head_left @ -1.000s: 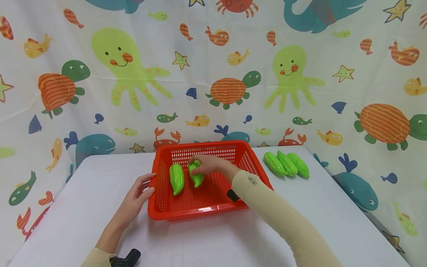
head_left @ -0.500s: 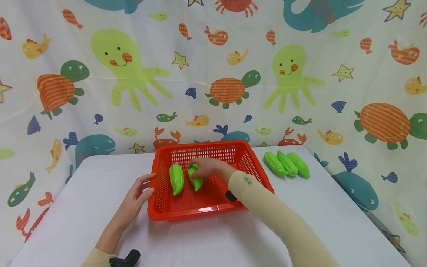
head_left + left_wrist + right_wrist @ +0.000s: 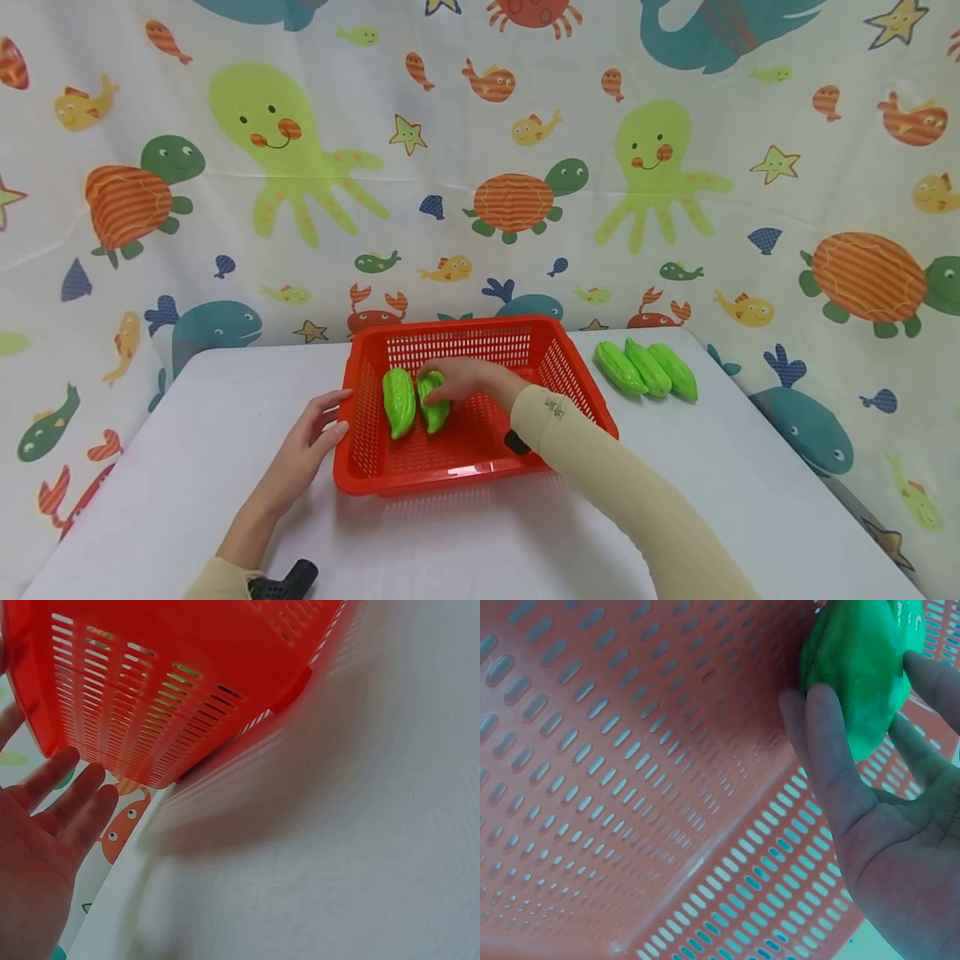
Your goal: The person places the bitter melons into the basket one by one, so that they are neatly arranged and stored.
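Observation:
Inside a red plastic basket [image 3: 420,482], my right hand [image 3: 462,378] grips a ridged green bitter melon [image 3: 432,415], fingers on one side and thumb on the other. The right wrist view shows the same bitter melon [image 3: 862,675] between the fingertips [image 3: 826,712] and thumb, near the perforated floor. Just left of it lies a second bitter melon [image 3: 399,405], close alongside. My left hand [image 3: 303,446] rests at the basket's left rim, its fingers mostly straight in the left wrist view. My right hand covers part of the gripped melon's upper end.
To the right of the basket, several green bitter melons [image 3: 647,369] lie side by side on the white table [image 3: 225,417]. A curtain [image 3: 450,167] printed with sea animals hangs directly behind the table. The basket's slotted walls stand around my right hand.
My right hand has shifted slightly left with the bitter melon, bringing it closer to the other one in the basket. The left hand has stayed at the rim.

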Tool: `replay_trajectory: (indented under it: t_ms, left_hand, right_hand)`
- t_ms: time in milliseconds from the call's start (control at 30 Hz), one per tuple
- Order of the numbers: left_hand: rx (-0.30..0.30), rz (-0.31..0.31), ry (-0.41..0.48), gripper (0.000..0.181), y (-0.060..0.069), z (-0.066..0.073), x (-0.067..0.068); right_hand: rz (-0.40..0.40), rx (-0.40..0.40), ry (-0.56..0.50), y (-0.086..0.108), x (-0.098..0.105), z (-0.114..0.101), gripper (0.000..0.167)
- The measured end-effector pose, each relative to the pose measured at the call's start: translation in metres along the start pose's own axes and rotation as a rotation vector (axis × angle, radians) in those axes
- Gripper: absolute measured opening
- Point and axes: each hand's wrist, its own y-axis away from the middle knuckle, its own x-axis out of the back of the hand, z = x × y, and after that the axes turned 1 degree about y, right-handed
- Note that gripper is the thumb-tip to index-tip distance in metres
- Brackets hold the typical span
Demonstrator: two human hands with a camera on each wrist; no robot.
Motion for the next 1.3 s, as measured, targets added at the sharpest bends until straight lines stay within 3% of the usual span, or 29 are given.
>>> replay_trajectory:
  t_ms: [1000,1200,1300]
  left_hand:
    - [0.013,-0.004,-0.017,0.053,-0.003,-0.001,0.002]
    - [0.005,-0.006,-0.020,0.052,-0.005,-0.002,0.005]
    - [0.009,-0.008,-0.019,0.052,-0.006,-0.003,0.006]
  right_hand:
    - [-0.064,0.028,-0.022,0.003,0.000,-0.007,0.058]
    - [-0.045,0.026,-0.043,0.010,0.010,-0.007,0.060]
    - [0.001,0.008,-0.022,0.016,0.019,-0.004,0.062]
